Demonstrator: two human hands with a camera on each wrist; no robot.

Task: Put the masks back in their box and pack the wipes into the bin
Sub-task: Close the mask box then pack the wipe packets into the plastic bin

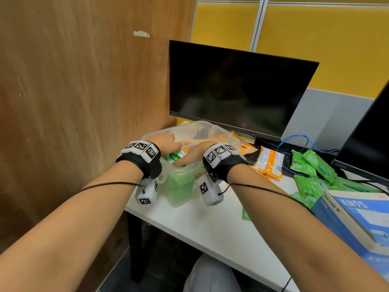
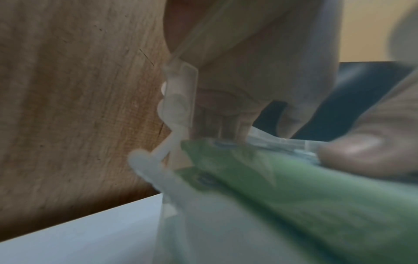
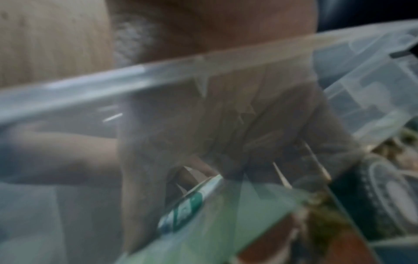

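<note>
A clear plastic bin [image 1: 179,194] stands at the table's left end, with green wipe packs showing through its wall and orange packs [image 1: 202,142] at its back. Both hands reach inside it. A green wipe pack [image 1: 175,157] lies on top between them. My left hand [image 1: 173,146] points its fingers [image 2: 244,125] down onto the edge of that pack [image 2: 294,178]. My right hand [image 1: 186,160] rests on the same pack [image 3: 187,203], thumb laid flat along it. The blue KN95 mask box [image 1: 353,216] sits at the near right.
Loose green wipe packs [image 1: 311,167] and orange packs [image 1: 268,163] lie on the white table [image 1: 210,224] right of the bin. A dark monitor [image 1: 237,87] stands close behind it, a second screen [image 1: 368,144] at right. A wooden panel [image 1: 73,102] walls the left side.
</note>
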